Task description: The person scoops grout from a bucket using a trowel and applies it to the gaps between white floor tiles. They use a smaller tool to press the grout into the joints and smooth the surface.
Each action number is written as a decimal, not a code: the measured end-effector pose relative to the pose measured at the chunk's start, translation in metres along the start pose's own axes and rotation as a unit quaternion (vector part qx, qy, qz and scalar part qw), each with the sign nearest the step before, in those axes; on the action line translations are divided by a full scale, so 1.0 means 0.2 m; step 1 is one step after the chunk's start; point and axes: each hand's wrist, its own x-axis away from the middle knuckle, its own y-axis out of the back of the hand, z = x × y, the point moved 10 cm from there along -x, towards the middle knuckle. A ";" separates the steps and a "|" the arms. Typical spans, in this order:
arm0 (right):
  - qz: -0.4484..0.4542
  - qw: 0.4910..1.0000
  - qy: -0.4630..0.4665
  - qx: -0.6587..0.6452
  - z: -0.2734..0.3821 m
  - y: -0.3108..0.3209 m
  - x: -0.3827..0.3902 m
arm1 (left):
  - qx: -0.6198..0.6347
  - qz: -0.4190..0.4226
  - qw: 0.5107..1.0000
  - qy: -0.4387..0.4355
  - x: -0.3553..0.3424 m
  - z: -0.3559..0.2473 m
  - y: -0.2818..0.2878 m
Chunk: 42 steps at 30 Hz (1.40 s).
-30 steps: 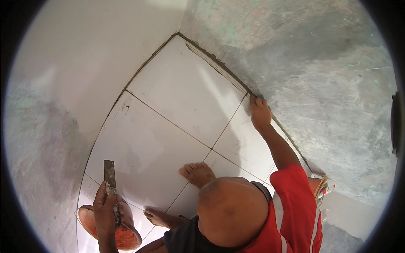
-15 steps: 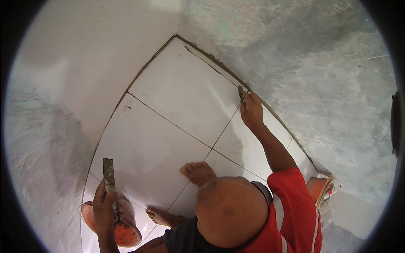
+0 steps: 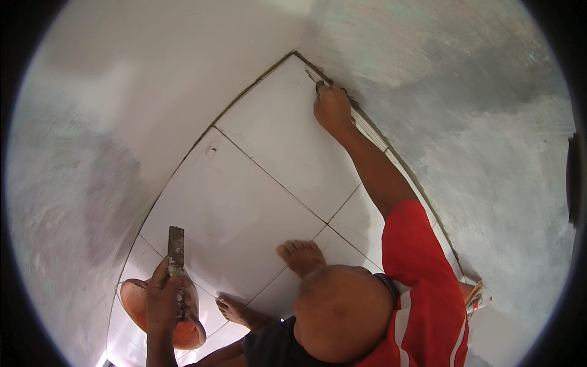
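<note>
My left hand (image 3: 162, 300) is closed round a flat, narrow strip (image 3: 175, 241), its upper end bare and its lower part caked with grey paste. Just beneath that hand is an orange bucket (image 3: 189, 333), partly hidden by the hand. My right hand (image 3: 333, 109) reaches far out to the tile edge along the right wall, close to the far corner. Its fingers are closed on a small dark scraper (image 3: 319, 87), mostly covered by the hand. Thin dark streaks of paste (image 3: 367, 131) run over the white floor tile (image 3: 275, 122) beside the wall joint.
A grey rough wall (image 3: 483, 140) rises on the right, a pale wall (image 3: 165, 73) on the left; they meet at the far corner. My bare feet (image 3: 301, 257) and bent knee (image 3: 342, 312) are on the tiles between my arms. An orange container (image 3: 472, 293) stands at the right.
My right hand has slid forward along the right wall's joint toward the far corner with the scraper. The left hand still holds its strip over the bucket. The view has shifted slightly.
</note>
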 end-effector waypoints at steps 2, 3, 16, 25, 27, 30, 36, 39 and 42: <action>-0.008 1.000 -0.005 0.009 0.05 -0.07 -0.19 | -0.004 0.006 1.000 0.018 0.02 -0.02 -0.03; -0.019 1.000 -0.001 0.013 0.06 -0.12 -0.29 | 0.014 0.011 1.000 0.018 0.03 -0.03 -0.04; 0.145 0.959 0.115 -0.215 1.20 -0.74 0.23 | 0.025 -0.037 0.997 0.068 0.12 -0.09 -0.04; 0.252 0.786 0.147 -0.544 1.73 -0.67 0.78 | 0.086 -0.208 0.970 0.087 0.25 0.10 0.01; 0.236 0.761 0.136 -0.589 1.72 -0.75 0.82 | 0.088 -0.244 0.962 0.083 0.29 0.18 0.06; 0.255 0.738 0.086 -0.618 1.57 -0.95 0.81 | 0.075 -0.269 0.956 0.089 0.24 0.24 0.10; 0.329 0.674 0.094 -0.655 1.63 -0.69 0.72 | -0.068 -0.202 0.973 0.084 0.01 0.48 0.27; 0.335 0.615 0.146 -0.699 1.86 -0.47 0.88 | -0.063 -0.141 0.985 0.081 -0.14 0.68 0.34; 0.370 0.576 0.194 -0.703 1.97 -0.38 0.83 | -0.022 -0.090 0.990 0.109 -0.35 0.63 0.24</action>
